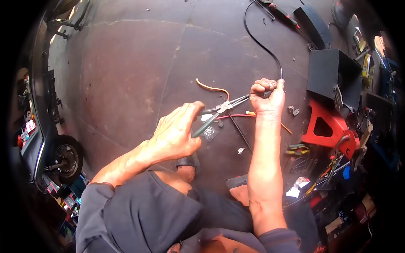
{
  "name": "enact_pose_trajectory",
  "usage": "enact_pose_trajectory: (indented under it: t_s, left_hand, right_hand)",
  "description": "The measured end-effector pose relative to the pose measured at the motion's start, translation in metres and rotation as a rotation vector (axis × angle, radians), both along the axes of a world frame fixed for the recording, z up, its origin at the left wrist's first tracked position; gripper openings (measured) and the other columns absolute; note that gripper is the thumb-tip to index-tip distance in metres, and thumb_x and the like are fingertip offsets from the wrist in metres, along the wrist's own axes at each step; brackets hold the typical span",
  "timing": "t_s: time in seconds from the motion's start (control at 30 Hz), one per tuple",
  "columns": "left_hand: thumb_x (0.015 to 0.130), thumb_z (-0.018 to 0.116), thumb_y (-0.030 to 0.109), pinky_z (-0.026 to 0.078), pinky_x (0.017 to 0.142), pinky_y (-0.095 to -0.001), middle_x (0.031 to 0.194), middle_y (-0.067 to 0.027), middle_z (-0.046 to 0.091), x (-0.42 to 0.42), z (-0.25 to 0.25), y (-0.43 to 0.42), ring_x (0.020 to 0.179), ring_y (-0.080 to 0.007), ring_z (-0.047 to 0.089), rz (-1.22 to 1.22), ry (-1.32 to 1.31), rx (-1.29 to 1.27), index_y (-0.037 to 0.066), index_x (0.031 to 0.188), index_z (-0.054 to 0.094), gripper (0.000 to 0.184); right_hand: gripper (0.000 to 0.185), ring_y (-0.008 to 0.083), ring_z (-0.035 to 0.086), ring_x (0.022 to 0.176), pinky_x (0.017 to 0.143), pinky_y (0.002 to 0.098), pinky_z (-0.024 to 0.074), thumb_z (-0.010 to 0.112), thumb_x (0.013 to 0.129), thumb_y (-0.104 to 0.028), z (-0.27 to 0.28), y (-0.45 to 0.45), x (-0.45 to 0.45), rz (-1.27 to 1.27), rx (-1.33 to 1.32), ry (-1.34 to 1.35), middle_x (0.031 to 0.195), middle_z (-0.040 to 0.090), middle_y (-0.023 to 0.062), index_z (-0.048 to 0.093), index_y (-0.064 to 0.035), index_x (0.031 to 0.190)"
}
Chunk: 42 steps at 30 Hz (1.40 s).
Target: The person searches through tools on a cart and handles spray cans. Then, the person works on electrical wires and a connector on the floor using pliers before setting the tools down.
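My left hand point(179, 126) is wrapped around the handles of long-nose pliers point(223, 108), one of which has a dark green grip. The slim jaws point right and reach my right hand point(268, 97). That hand is closed in a fist around the end of a thin black cable point(263, 48), which curves up and away to the top of the view. My fingers hide where the jaw tips meet the cable end. Below the pliers on the floor lie an orange wire point(213, 88), a red wire point(234, 116) and a small clear bag of parts point(210, 133).
At right stand a black metal box point(324, 74) and a red metal bracket point(327, 134), with a small metal clip point(293, 111) beside them. Several hand tools point(298, 149) lie lower right. A wheel point(69, 159) is at far left. A red-handled tool point(284, 14) rests at the top.
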<state>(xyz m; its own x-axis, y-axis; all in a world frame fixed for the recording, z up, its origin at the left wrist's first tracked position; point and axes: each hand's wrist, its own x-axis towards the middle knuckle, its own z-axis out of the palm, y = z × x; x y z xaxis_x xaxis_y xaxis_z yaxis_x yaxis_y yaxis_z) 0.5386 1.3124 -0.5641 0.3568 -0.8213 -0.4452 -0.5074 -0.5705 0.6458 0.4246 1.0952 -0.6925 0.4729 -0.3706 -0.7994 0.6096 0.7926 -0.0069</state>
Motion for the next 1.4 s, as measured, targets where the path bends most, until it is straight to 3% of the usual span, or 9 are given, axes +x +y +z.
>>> enact_pose_trajectory:
  t_s: [0.23, 0.33, 0.77, 1.13, 1.4]
  left_hand:
    - [0.068, 0.068, 0.009, 0.048, 0.074, -0.0473, 0.097, -0.0141, 0.055, -0.014, -0.007, -0.028, 0.093, -0.0369, 0.057, -0.085, -0.102, -0.047, 0.004, 0.122, 0.050, 0.056]
    - [0.068, 0.068, 0.010, 0.049, 0.082, -0.0472, 0.103, -0.0157, 0.055, -0.014, -0.005, -0.032, 0.100, -0.0350, 0.056, -0.092, -0.077, 0.032, 0.002, 0.123, 0.049, 0.059]
    - [0.069, 0.068, 0.011, 0.048, 0.083, -0.0478, 0.105, -0.0165, 0.056, -0.014, -0.008, -0.031, 0.102, -0.0361, 0.057, -0.084, -0.057, 0.053, 0.001, 0.125, 0.049, 0.060]
    - [0.067, 0.074, 0.012, 0.053, 0.074, -0.0441, 0.100, -0.0143, 0.054, -0.017, -0.009, -0.030, 0.094, -0.0326, 0.059, -0.158, -0.255, 0.009, 0.000, 0.124, 0.050, 0.063]
    - [0.069, 0.071, 0.011, 0.051, 0.080, -0.0474, 0.104, -0.0167, 0.058, -0.013, -0.005, -0.034, 0.099, -0.0355, 0.061, -0.076, -0.088, 0.085, 0.000, 0.125, 0.052, 0.060]
  right_hand:
    - [0.061, 0.0127, 0.042, 0.051, 0.047, 0.0271, 0.0399, 0.032, 0.100, -0.061, 0.001, -0.004, -0.001, -0.127, 0.007, -0.029, 0.056, 0.037, -0.0029, 0.042, -0.0136, 0.063]
    - [0.061, 0.0125, 0.039, 0.050, 0.046, 0.0274, 0.0386, 0.032, 0.100, -0.062, 0.001, 0.000, 0.000, -0.127, -0.025, -0.053, 0.055, 0.036, -0.0029, 0.042, -0.0139, 0.063]
    - [0.058, 0.0126, 0.038, 0.053, 0.049, 0.0278, 0.0372, 0.035, 0.100, -0.062, -0.002, 0.009, 0.004, -0.095, -0.126, -0.019, 0.058, 0.035, -0.0024, 0.039, -0.0150, 0.065]
    - [0.054, 0.0133, 0.041, 0.056, 0.052, 0.0280, 0.0382, 0.037, 0.100, -0.060, 0.006, 0.014, 0.012, -0.085, -0.172, 0.272, 0.061, 0.039, -0.0019, 0.039, -0.0159, 0.070]
    - [0.055, 0.0121, 0.038, 0.050, 0.046, 0.0269, 0.0353, 0.037, 0.101, -0.059, -0.003, 0.019, 0.013, -0.089, -0.230, 0.228, 0.058, 0.038, -0.0024, 0.039, -0.0157, 0.066]
